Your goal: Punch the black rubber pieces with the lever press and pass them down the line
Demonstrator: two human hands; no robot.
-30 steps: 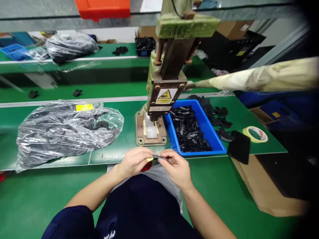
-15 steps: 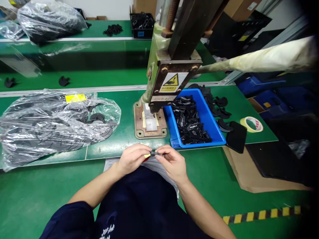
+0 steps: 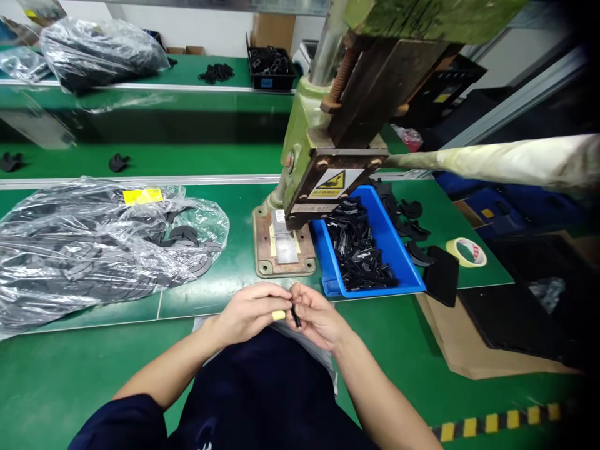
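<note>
A small, narrow black part (image 3: pixel 295 317) is pinched between my two hands, over the front edge of the bench. My right hand (image 3: pixel 320 319) is closed on it, thumb and fingers together, and the part points down toward me. My left hand (image 3: pixel 253 311) is closed too, its fingertips meeting the part's upper end. Something yellow (image 3: pixel 279 315) covers or sits at a fingertip of my left hand; which of the two I cannot tell. Just beyond my hands stands a green hand press (image 3: pixel 300 150), with a metal block (image 3: pixel 285 249) on its base.
Right of the press, a blue bin (image 3: pixel 419 284) holds many black parts. A clear bag (image 3: pixel 94 250) of dark curved pieces lies on the left. The press's wrapped lever (image 3: pixel 497 156) reaches out right. A tape roll (image 3: pixel 466 252) and a black pad (image 3: pixel 440 275) lie beyond the bin.
The black part has turned from lying level between my hands to pointing downward. My hands have come closer together. The view has shifted, so the bench sits lower.
</note>
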